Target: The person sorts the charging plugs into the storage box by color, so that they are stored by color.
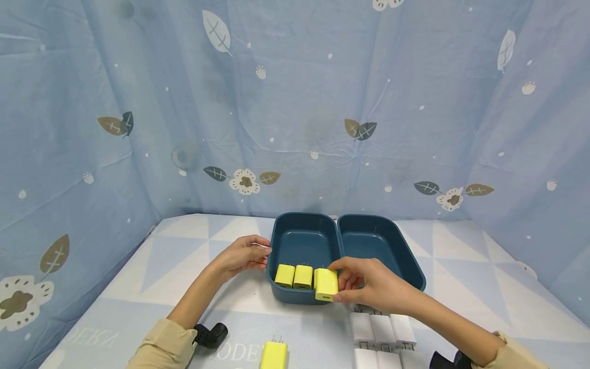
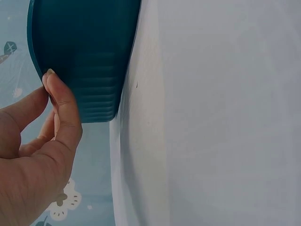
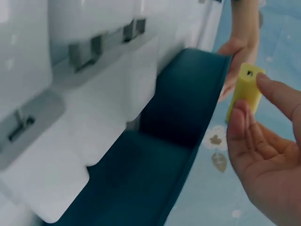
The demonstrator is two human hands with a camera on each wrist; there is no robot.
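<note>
My right hand (image 1: 375,282) pinches a yellow charger plug (image 1: 326,285) above the near right corner of the left dark blue bin (image 1: 294,297). In the right wrist view the thumb and fingers hold that yellow charger plug (image 3: 245,92), its port side showing. Two more yellow charger plugs, one left (image 1: 284,275) and one right (image 1: 302,277), stand inside the left bin along its near wall. At the bin's left side, my left hand (image 1: 244,255) holds the rim between thumb and fingers; the left wrist view shows this hand (image 2: 47,141) at the bin's edge (image 2: 33,47).
A second dark blue bin (image 1: 380,246) stands against the right side of the first. Several white charger plugs (image 1: 382,328) lie in rows in front of it, under my right forearm. Another yellow charger plug (image 1: 274,354) lies at the near edge. A patterned curtain (image 1: 295,102) hangs behind.
</note>
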